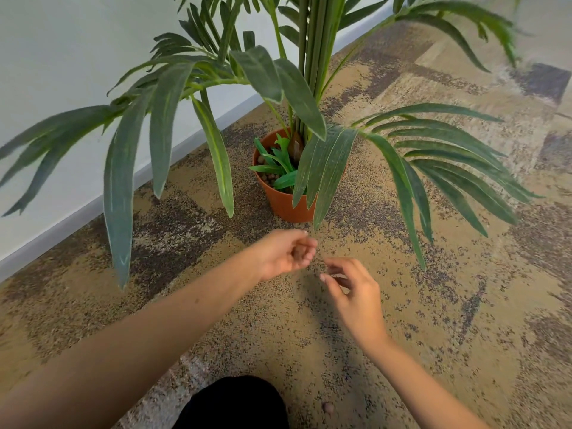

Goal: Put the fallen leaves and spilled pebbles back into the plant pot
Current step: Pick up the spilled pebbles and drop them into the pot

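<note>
A terracotta plant pot (286, 209) stands on the carpet and holds a tall palm-like plant (309, 57). Bright green loose leaves (280, 164) and brown pebbles (270, 178) lie inside it. My left hand (283, 253) hovers just in front of the pot, palm up and cupped, with a brownish pebble (298, 252) showing in the curl of its fingers. My right hand (353, 292) is just right of it, fingers apart and slightly curled, nothing visible in them. One stray pebble (327, 407) lies on the carpet near my knee.
Long drooping fronds (216, 150) hang around and over the pot, one frond tip (317, 222) reaching down close to my left hand. A white wall with a skirting board (93, 209) runs along the left. My dark-clothed knee (238, 404) is at the bottom edge.
</note>
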`<state>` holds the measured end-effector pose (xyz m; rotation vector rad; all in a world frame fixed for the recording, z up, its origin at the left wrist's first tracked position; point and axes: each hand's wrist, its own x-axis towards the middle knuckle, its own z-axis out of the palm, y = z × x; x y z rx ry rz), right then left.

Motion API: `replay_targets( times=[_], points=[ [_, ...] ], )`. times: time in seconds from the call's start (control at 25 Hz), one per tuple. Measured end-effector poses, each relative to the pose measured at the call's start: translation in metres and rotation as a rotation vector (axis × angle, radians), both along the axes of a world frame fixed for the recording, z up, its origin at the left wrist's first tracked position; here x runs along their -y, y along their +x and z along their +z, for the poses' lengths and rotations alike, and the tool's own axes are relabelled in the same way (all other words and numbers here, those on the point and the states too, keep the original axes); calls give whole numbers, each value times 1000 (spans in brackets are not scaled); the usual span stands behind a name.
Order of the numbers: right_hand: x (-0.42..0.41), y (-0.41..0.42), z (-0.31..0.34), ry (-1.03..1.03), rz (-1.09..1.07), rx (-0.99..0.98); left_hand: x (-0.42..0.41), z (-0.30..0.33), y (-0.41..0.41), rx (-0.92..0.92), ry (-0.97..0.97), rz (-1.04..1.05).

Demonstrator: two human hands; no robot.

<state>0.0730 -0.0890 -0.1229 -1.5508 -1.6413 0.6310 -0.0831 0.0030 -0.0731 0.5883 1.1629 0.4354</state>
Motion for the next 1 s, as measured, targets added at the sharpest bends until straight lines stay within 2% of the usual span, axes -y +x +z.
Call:
replay_targets(
  times=[0.12,0.24,0.44,0.56,0.76,0.84,0.92,1.0],
  points=[
    [15,16,-15,-123,-54,-3,-27,20,-14,129,-90,107],
    [26,27,-31,-235,-80,38,-56,38,-22,220,-51,161],
    [38,31,-42,-294,-19,142,-101,57,-21,263,-2,512],
    [41,37,-47,-302,44,197,-105,63,-19,252,40,506],
    [39,64,-40,-403,-54,164,-94,67,-23,143,136,438],
    [47,75,-38,-416,-7,320,-90,64,-26,19,210,418],
    [68,83,-42,-292,136,577,-85,61,-27,-90,280,399],
    [97,83,-45,-164,341,679,-82,59,-27,-124,314,381]
  ],
)
